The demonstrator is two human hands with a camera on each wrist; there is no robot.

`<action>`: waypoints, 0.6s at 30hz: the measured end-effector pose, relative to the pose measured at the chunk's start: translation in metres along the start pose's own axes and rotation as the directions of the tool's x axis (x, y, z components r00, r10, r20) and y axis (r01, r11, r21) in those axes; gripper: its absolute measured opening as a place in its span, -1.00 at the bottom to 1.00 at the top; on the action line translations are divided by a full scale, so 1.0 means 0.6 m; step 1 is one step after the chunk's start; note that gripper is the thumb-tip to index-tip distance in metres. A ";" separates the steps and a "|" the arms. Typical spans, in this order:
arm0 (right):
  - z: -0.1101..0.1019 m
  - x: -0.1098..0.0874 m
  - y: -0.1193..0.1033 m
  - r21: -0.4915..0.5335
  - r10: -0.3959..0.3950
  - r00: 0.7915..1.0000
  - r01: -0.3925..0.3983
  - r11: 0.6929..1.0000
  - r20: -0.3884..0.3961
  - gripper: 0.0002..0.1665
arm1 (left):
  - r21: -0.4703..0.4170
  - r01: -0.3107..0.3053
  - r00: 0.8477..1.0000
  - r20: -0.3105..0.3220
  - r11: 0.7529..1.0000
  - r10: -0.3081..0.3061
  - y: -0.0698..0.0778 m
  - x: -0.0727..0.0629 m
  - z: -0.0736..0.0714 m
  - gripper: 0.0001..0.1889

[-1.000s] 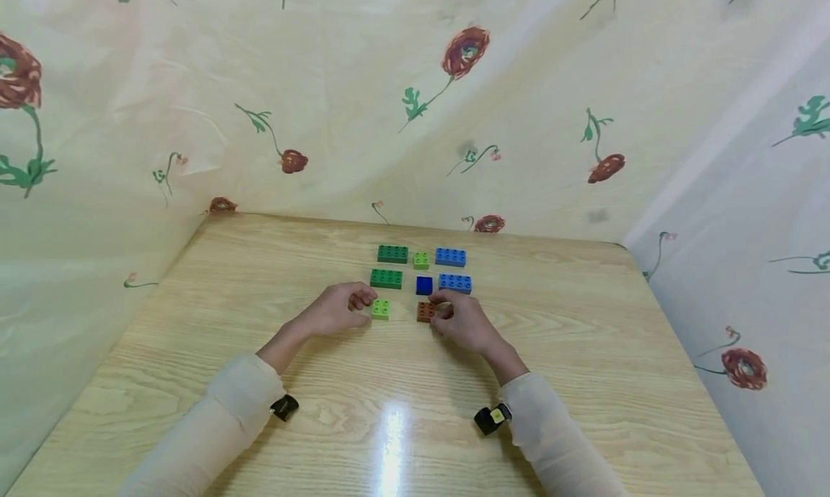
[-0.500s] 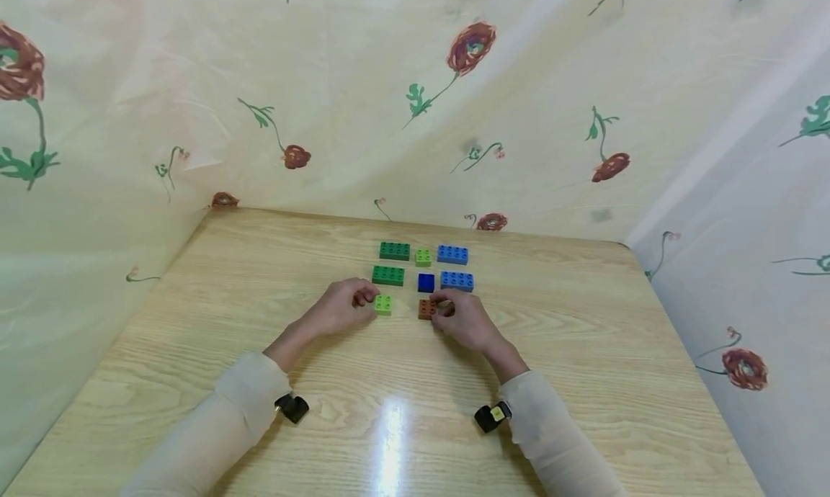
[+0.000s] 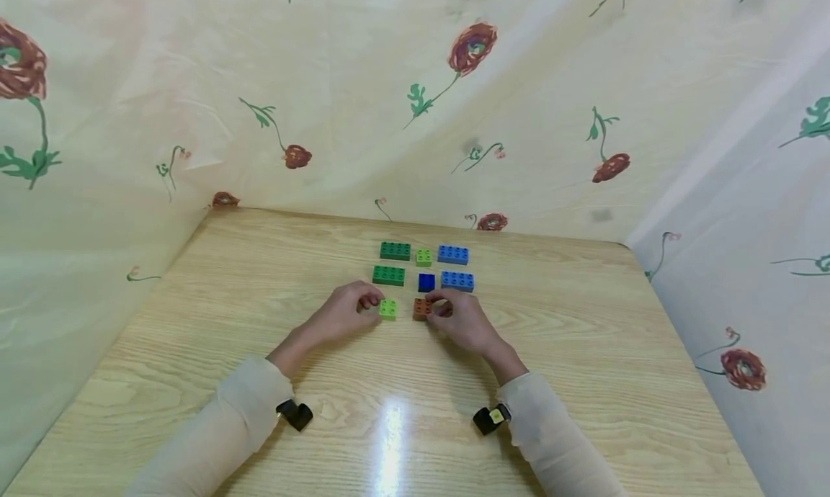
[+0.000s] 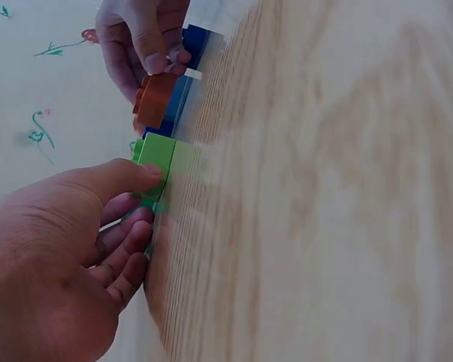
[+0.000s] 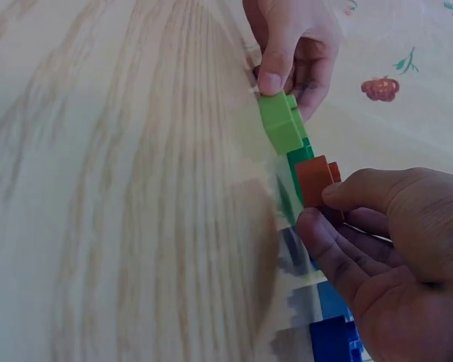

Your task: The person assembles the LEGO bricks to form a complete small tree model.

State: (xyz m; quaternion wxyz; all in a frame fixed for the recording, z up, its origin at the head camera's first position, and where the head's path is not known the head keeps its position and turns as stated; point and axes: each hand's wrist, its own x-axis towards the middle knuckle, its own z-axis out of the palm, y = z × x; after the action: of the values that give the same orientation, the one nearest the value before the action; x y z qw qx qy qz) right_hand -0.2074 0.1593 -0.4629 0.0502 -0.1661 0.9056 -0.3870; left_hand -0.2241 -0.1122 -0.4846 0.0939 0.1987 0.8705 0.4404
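Observation:
My left hand pinches a small light green toy building brick with its thumb and fingers. In the left wrist view the thumb lies against the near face of that brick. Opposite it, my right hand holds a small orange-brown brick between thumb and fingers. The right wrist view shows this orange-brown brick with its studs facing away from the wood surface. A narrow gap separates the two held bricks in the head view.
Behind the hands, two dark green bricks, a light green brick, a dark blue brick and two blue bricks lie in rows on the wooden table. Flower-printed cloth hangs around the table's back and sides.
My left hand has closed on the light green brick and moved it right. My right hand has brought the orange-brown brick slightly left, so the gap between them is smaller.

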 end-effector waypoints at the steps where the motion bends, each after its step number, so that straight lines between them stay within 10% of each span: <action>1: 0.000 0.000 -0.002 0.008 -0.006 1.000 0.006 1.000 -0.002 -0.59 | -0.004 0.002 1.000 0.002 1.000 -0.002 0.002 0.000 0.001 -0.66; 18: 0.008 -0.013 -0.038 0.082 -0.032 0.999 0.030 0.996 0.018 -0.61 | 0.013 -0.018 1.000 -0.015 1.000 0.018 0.022 -0.002 0.038 -0.66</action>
State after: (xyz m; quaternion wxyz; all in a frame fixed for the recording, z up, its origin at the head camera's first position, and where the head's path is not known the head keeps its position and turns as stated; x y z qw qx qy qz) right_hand -0.1928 0.1438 -0.4501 0.0597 -0.1816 0.8859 -0.4227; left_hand -0.2120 -0.0888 -0.4879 0.0822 0.2036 0.8721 0.4373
